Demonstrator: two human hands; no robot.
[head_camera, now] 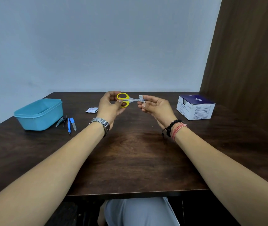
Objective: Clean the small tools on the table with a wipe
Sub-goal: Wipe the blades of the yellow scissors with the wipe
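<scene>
Pinching a small white wipe around the blade tips, the right hand has its thumb and forefinger closed on the folded pad while the other fingers curl loosely below. The scissors are yellow-handled, held level above the middle of the dark wooden table, blades pointing to the person's right. The left hand grips them by the handle loops, thumb across the lower loop and fingers wrapped behind the upper one. A metal watch sits on the left wrist; dark beads and pinkish thread bands circle the right.

A torn white sachet lies flat just left of the left hand. Further left stands an open teal plastic tub, and beside its right wall lie a nail clipper, a thin dark pointed tool, a blue-handled pick and a blue-capped nail file, close together in a row. Near the far right edge rests a blue-and-white cardboard box.
</scene>
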